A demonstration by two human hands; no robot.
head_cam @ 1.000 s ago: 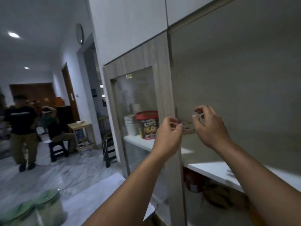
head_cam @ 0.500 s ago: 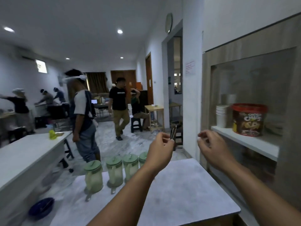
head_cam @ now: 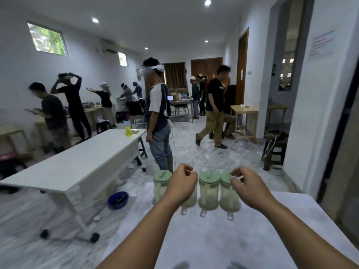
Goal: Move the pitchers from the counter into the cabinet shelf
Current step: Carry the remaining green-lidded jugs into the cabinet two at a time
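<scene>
Several clear pitchers with pale green lids stand in a row at the far edge of the white marbled counter. The leftmost pitcher is in plain sight. My left hand covers much of the one beside it. Two more pitchers stand to the right. My left hand hovers loosely curled in front of the row and holds nothing. My right hand floats by the rightmost pitcher, thumb and fingers slightly apart, empty. The cabinet's dark frame shows only at the right edge.
A person in a headset stands just beyond the counter. A long white table on wheels fills the left, with a blue bowl on the floor beside it. A dark stool stands by the right wall. Other people stand and walk farther back.
My view has swung left from the cabinet to the counter. Both hands have left the cabinet door and come down in front of the pitcher row.
</scene>
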